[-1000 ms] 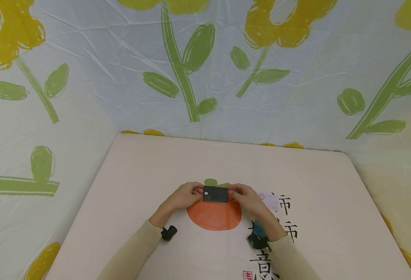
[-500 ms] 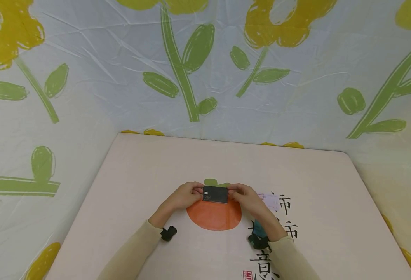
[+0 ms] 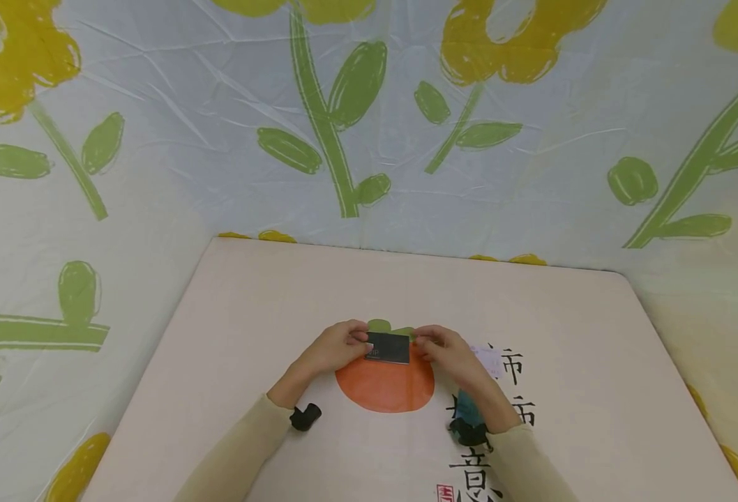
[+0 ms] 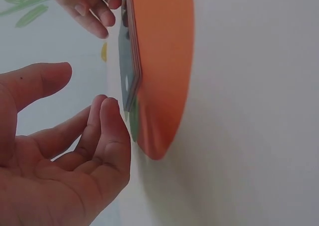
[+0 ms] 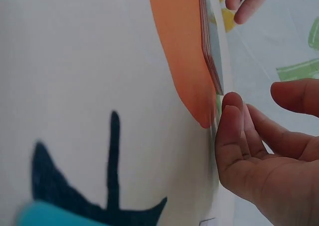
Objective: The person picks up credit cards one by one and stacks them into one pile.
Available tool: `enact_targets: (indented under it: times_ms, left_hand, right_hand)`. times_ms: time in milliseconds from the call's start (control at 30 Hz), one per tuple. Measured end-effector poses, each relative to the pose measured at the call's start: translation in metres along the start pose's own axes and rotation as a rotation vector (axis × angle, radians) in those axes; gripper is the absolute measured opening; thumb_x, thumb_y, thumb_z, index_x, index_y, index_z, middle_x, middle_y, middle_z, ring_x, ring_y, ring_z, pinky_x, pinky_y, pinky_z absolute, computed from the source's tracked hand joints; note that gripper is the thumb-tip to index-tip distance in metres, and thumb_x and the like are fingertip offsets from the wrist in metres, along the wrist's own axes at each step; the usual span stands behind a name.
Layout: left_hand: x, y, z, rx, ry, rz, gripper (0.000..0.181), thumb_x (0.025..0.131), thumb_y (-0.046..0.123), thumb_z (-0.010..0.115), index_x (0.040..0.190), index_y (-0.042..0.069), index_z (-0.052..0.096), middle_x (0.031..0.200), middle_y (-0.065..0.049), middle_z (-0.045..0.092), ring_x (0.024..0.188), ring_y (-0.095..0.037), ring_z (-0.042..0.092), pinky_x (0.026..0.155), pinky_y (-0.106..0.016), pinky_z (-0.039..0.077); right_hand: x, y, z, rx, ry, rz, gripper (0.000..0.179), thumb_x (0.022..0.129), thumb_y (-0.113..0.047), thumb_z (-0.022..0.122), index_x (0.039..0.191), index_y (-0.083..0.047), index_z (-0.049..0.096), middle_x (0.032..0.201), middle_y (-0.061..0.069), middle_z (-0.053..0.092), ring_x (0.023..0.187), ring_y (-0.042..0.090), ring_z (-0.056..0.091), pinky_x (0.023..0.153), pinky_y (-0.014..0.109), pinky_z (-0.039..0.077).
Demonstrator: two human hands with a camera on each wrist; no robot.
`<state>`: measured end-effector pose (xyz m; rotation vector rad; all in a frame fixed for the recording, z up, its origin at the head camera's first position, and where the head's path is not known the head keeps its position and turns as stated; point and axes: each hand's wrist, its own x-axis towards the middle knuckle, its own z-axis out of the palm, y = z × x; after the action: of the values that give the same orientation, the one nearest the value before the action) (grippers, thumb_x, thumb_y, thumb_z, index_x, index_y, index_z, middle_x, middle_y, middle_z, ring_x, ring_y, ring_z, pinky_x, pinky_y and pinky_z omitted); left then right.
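A neat stack of cards (image 3: 389, 348), its top one black with "VIP" printed on it, lies flat on the orange persimmon print. The layered edges of the stack (image 4: 134, 51) show in the left wrist view. At its left end is my left hand (image 3: 336, 347), thumb and fingers spread apart, fingertips right by the corner. My right hand (image 3: 449, 354) is at the other end; in the right wrist view its thumb stands away from the fingers (image 5: 232, 126), which are just off the stack's end. Neither hand grips anything.
A pale purple paper slip (image 3: 485, 361) lies on the pink tablecloth (image 3: 268, 293) beyond my right wrist. Something teal (image 3: 467, 408) sits partly hidden under that wrist. Black characters are printed at the right. A flowered curtain (image 3: 218, 139) surrounds the table's back and sides.
Both hands have let go of the card stack's ends. The right hand has shifted slightly up and right, and the left hand's fingers have lifted and parted. The stack has stayed put.
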<state>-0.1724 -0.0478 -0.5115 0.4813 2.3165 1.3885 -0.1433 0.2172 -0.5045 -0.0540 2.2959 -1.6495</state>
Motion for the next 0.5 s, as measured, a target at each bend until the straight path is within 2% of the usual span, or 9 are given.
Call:
enact_targets:
  times_ms: [500]
  left_hand:
    - [0.008,0.022,0.015,-0.056,-0.017,0.052,0.048,0.095,0.023,0.068,0.137,0.002,0.058,0.117,-0.004,0.066,0.107,-0.02,0.065,0.092,-0.034,0.051]
  right_hand:
    - [-0.014,0.0,-0.02,-0.061,0.07,0.025,0.039,0.102,-0.017,0.059,0.134,0.005,0.055,0.116,0.023,0.061,0.1,0.035,0.062,0.088,0.041,0.054]
